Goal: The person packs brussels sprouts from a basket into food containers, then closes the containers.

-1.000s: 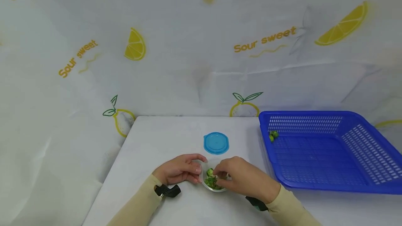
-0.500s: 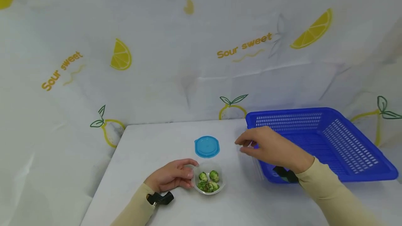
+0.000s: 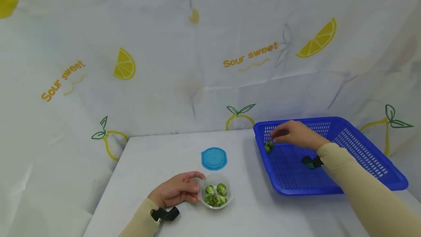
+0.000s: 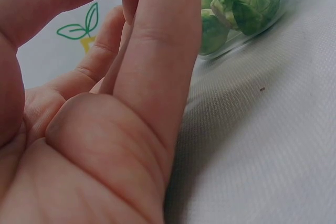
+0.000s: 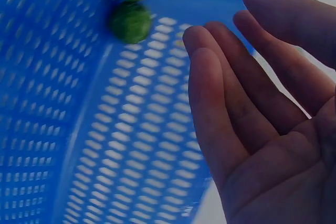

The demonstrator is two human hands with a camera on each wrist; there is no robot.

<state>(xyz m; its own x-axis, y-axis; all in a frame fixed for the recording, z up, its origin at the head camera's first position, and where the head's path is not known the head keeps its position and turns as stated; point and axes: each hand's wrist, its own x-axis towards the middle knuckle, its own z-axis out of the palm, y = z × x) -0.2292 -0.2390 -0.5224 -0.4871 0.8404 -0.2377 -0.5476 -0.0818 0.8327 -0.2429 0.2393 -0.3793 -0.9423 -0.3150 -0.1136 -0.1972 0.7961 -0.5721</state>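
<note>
On the white table a small clear plastic container point(image 3: 231, 194) holds several Brussels sprouts point(image 3: 222, 189). My left hand point(image 3: 179, 190) grips its left side, index finger at the far rim and thumb against the wall. Through the container wall, sprouts point(image 4: 251, 2) show in the left wrist view. Over the blue plastic basket point(image 3: 296, 190), my right hand point(image 3: 297, 134) holds nothing, its fingers bent loosely. Just left of its fingertips, Brussels sprouts point(image 3: 268, 148) lie in the basket's far left corner; two of them point(image 5: 130, 22) appear in the right wrist view, apart from the fingers.
A blue lid point(image 3: 214, 158) lies flat on the table behind the container. The basket stands on the right side of the table point(image 3: 158, 156). A white lemon-print sheet point(image 3: 171, 65) hangs behind the table.
My right hand has left the container and moved right, over the basket, uncovering the sprouts in the container. The left hand stays at the container. The head view has shifted slightly.
</note>
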